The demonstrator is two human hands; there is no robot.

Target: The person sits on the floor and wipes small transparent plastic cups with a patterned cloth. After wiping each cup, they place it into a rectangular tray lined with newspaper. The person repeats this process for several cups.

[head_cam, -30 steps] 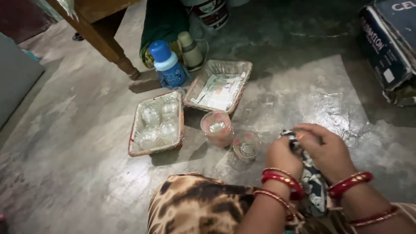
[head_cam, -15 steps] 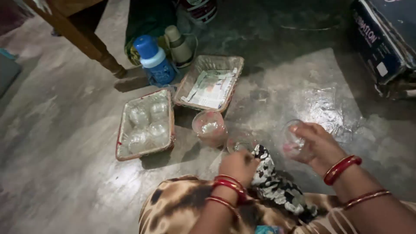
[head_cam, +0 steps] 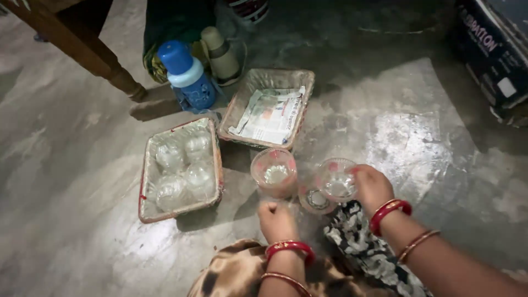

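Observation:
My right hand [head_cam: 373, 187] grips a small clear glass with red dots [head_cam: 336, 180] and holds it just above a second such glass [head_cam: 314, 199] on the floor. A third glass [head_cam: 274, 172] stands to the left of them. My left hand [head_cam: 276, 219] hovers low in front of these glasses, fingers curled, with nothing seen in it. A black-and-white patterned cloth [head_cam: 366, 246] lies across my lap between my forearms. Both wrists wear red bangles.
A basket [head_cam: 146, 192] with several upturned clear glasses sits to the left. A second basket [head_cam: 302, 114] lined with newspaper lies behind. A blue bottle [head_cam: 185, 74], a beige flask [head_cam: 220, 53], a wooden table leg [head_cam: 104, 63] and a cardboard box [head_cam: 495, 52] ring the floor space.
My right hand carried the glass leftward, over the glass on the floor. My left hand let go of the cloth, which now rests on my lap, and moved left.

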